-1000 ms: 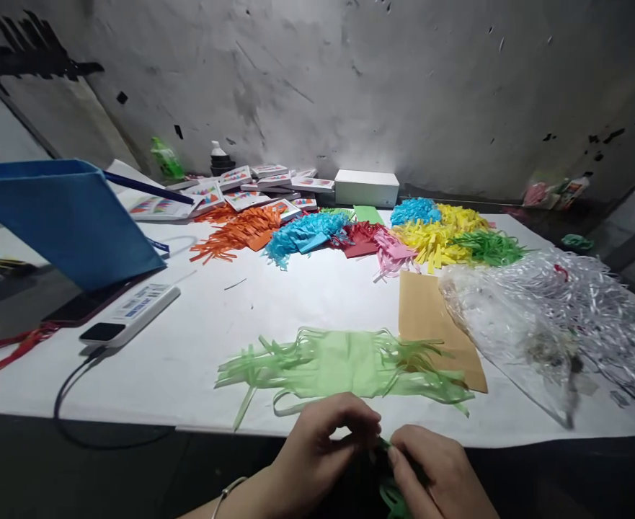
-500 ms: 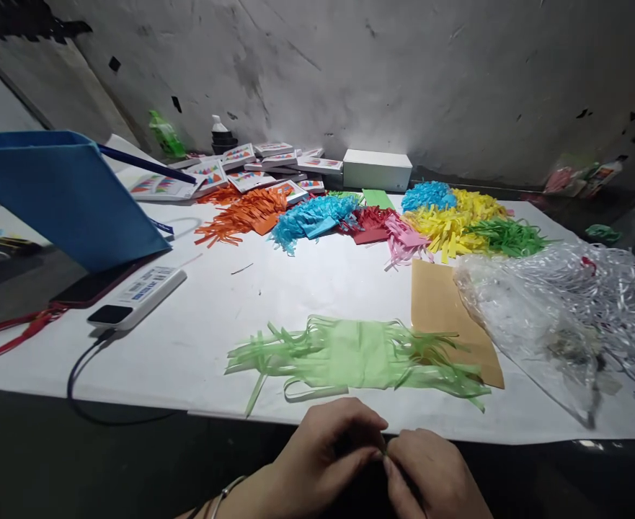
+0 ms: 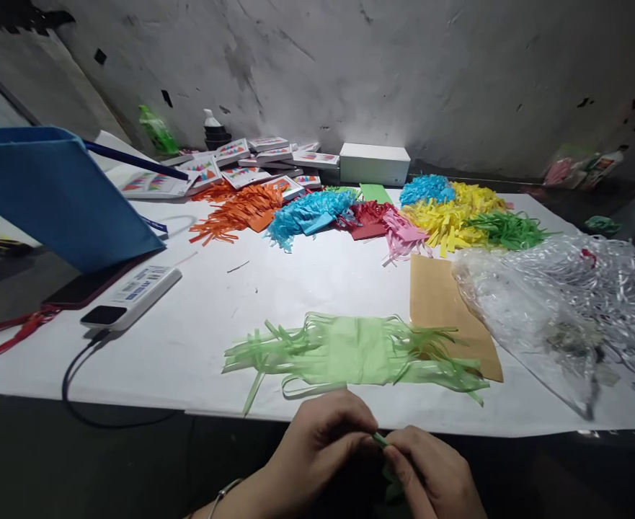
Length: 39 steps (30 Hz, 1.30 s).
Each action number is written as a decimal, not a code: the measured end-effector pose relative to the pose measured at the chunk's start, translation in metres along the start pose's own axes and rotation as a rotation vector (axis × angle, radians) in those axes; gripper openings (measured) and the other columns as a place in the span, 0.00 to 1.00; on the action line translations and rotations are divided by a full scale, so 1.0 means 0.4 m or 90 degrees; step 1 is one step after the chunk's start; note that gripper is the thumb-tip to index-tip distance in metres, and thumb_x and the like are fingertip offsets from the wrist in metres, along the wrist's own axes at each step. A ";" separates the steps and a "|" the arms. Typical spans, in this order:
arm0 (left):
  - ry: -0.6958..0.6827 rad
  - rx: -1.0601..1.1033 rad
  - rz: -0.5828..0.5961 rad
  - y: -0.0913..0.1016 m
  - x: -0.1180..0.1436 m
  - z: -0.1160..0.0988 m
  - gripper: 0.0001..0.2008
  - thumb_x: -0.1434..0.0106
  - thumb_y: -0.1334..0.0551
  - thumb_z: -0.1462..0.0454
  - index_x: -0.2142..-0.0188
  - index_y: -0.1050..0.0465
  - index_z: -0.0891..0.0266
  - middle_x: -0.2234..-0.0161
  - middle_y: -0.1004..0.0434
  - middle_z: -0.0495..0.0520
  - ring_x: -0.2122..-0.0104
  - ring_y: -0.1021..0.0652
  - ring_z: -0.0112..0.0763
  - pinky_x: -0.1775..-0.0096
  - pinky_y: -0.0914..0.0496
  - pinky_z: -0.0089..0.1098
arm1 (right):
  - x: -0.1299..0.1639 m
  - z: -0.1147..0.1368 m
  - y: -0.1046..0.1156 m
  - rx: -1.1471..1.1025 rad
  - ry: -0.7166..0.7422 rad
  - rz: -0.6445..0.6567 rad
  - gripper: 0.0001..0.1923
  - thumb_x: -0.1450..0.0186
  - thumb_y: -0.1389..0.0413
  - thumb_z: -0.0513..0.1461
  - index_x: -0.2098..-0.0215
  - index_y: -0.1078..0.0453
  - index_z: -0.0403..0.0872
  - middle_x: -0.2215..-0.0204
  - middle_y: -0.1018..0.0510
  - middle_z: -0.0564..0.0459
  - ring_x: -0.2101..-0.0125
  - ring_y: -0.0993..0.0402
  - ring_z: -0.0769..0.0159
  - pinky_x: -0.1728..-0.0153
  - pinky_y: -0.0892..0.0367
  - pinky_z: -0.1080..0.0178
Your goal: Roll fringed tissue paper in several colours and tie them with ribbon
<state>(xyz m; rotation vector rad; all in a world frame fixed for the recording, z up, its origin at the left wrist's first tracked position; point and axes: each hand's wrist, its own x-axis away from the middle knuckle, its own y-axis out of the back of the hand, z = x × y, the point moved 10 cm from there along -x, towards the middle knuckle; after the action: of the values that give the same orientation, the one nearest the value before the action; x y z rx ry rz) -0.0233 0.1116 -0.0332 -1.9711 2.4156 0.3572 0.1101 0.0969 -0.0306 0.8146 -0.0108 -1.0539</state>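
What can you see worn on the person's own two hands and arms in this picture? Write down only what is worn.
Both hands are bare: no gloves and no rings that can be made out. The left hand has a thin silvery bangle at the wrist. The right hand shows nothing worn; its wrist is out of frame. No sleeves reach the visible forearm.

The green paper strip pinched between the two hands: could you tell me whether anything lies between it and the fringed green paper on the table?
Nothing visible does. The left hand and right hand pinch the green strip just below the table edge, and the fringed green paper lies directly beyond, with only bare white surface between.
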 end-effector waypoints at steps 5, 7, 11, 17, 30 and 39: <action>0.054 -0.063 0.048 -0.012 -0.001 0.012 0.06 0.37 0.39 0.67 0.70 0.24 0.62 0.72 0.23 0.51 0.70 0.26 0.29 0.66 0.33 0.27 | 0.001 0.013 -0.024 0.021 0.036 0.014 0.11 0.26 0.50 0.48 0.52 0.33 0.51 0.66 0.21 0.56 0.67 0.23 0.68 0.65 0.31 0.68; 0.058 -0.086 0.072 -0.014 0.004 0.011 0.07 0.36 0.40 0.65 0.70 0.25 0.62 0.72 0.24 0.51 0.71 0.27 0.29 0.67 0.34 0.28 | -0.006 0.033 -0.025 0.085 0.084 -0.036 0.09 0.25 0.51 0.43 0.57 0.32 0.49 0.70 0.22 0.55 0.70 0.25 0.67 0.68 0.33 0.66; 0.105 -0.049 0.069 -0.006 0.031 0.032 0.11 0.32 0.42 0.59 0.67 0.28 0.62 0.71 0.27 0.51 0.73 0.28 0.29 0.70 0.33 0.28 | -0.006 0.065 -0.036 0.137 0.162 -0.110 0.14 0.26 0.54 0.35 0.69 0.35 0.48 0.79 0.29 0.57 0.78 0.32 0.69 0.73 0.37 0.65; 0.173 0.016 -0.133 0.181 0.054 0.060 0.12 0.31 0.42 0.53 0.62 0.31 0.59 0.74 0.28 0.47 0.77 0.28 0.28 0.74 0.31 0.27 | -0.026 0.020 -0.020 0.133 0.106 -0.104 0.19 0.24 0.56 0.46 0.45 0.33 0.45 0.55 0.19 0.45 0.52 0.22 0.64 0.48 0.28 0.64; -0.252 -0.624 -0.010 0.160 -0.050 -0.099 0.16 0.35 0.36 0.62 0.48 0.29 0.56 0.48 0.23 0.54 0.50 0.23 0.38 0.49 0.28 0.33 | -0.074 -0.032 -0.058 0.433 0.224 -0.035 0.25 0.28 0.47 0.48 0.42 0.30 0.38 0.44 0.24 0.42 0.43 0.27 0.53 0.42 0.31 0.49; -0.231 -0.646 0.130 0.028 0.009 0.028 0.08 0.33 0.43 0.72 0.66 0.30 0.59 0.64 0.22 0.50 0.66 0.26 0.34 0.60 0.35 0.36 | 0.052 -0.026 -0.030 0.397 0.324 -0.045 0.17 0.30 0.52 0.30 0.49 0.25 0.42 0.53 0.18 0.47 0.49 0.22 0.61 0.43 0.30 0.55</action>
<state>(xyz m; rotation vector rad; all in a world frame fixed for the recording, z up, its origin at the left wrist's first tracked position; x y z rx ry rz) -0.0365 0.1123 -0.0428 -1.5766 2.3589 2.0535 0.1156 0.0842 -0.0528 1.6438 0.1276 -0.8875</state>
